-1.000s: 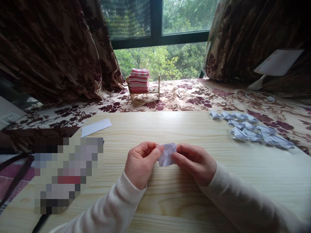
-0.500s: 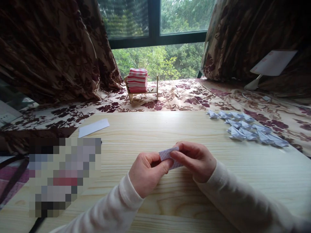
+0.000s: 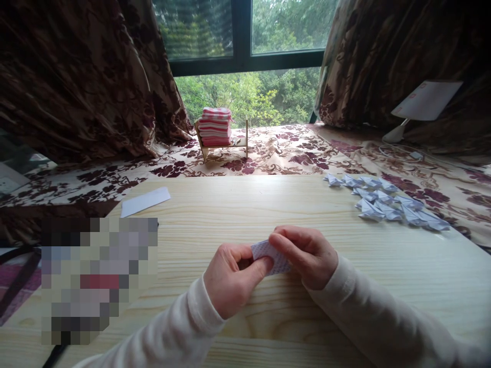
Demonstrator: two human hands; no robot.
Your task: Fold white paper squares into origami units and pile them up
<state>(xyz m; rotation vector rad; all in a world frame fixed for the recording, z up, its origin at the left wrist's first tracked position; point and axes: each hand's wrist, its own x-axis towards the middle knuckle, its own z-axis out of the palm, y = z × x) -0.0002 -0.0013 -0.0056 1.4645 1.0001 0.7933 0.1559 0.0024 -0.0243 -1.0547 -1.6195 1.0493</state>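
Observation:
Over the middle of the wooden table, a small piece of folded paper (image 3: 280, 263) with a fine printed pattern is held between both hands. My left hand (image 3: 232, 278) pinches its left side, thumb lying across the face. At the paper's upper right, the thumb and fingers of my right hand (image 3: 309, 253) are closed on the edge. The fingertips behind the paper are hidden. Farther off, at the table's back right, lie several folded white paper pieces (image 3: 383, 199) with pointed corners.
A white paper strip (image 3: 146, 201) lies at the back left of the table (image 3: 215, 199). A blurred-out object (image 3: 103, 276) is at the left. Beyond the table are a small stand with folded red-and-white cloths (image 3: 215, 127), a lamp (image 3: 425, 100) and patterned curtains (image 3: 115, 82).
The right fingers have shifted slightly up and left along the paper's top edge, and more of its patterned face shows. Both hands still hold it. The view has moved a little.

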